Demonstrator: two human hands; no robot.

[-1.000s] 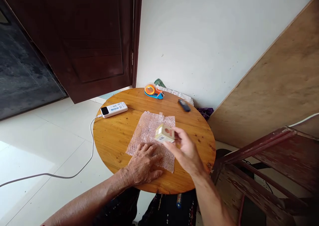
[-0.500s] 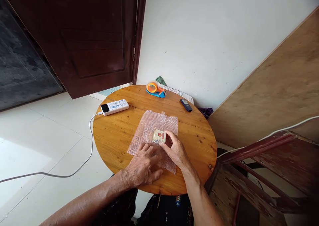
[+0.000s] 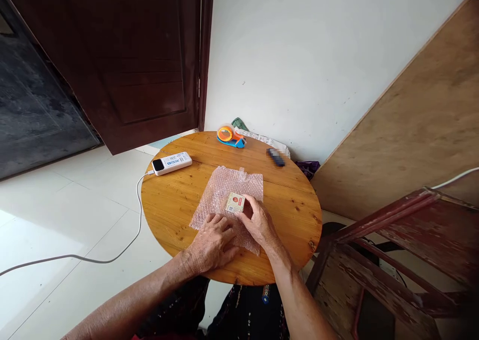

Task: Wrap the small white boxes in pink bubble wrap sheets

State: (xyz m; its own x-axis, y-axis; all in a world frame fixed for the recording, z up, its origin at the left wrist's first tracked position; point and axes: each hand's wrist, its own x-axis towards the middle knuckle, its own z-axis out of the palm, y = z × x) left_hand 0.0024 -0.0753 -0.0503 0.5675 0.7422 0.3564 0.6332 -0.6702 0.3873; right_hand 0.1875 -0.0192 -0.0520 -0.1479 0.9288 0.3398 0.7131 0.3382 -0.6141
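A small cream box (image 3: 235, 202) with a red round mark is pinched between the thumb and fingers of my right hand (image 3: 258, 221), which grips it from the right. Under the box lies a sheet of pinkish bubble wrap (image 3: 219, 190), spread on the round wooden table (image 3: 168, 200). My left hand (image 3: 213, 242) rests palm down on the sheet's near left part, fingers bent but apart, holding nothing. Whether the box touches the sheet I cannot tell.
An orange and blue tape dispenser (image 3: 231, 136) stands at the table's far edge. A white power bank (image 3: 172, 164) with a cable (image 3: 139, 205) lies at left. A dark, blurred-out object (image 3: 276, 157) is at the far right. A wooden chair (image 3: 389, 225) stands at right.
The box has tilted slightly in my right hand, so its printed face shows differently. My left hand stays on the bubble wrap. The whole view has shifted a little.
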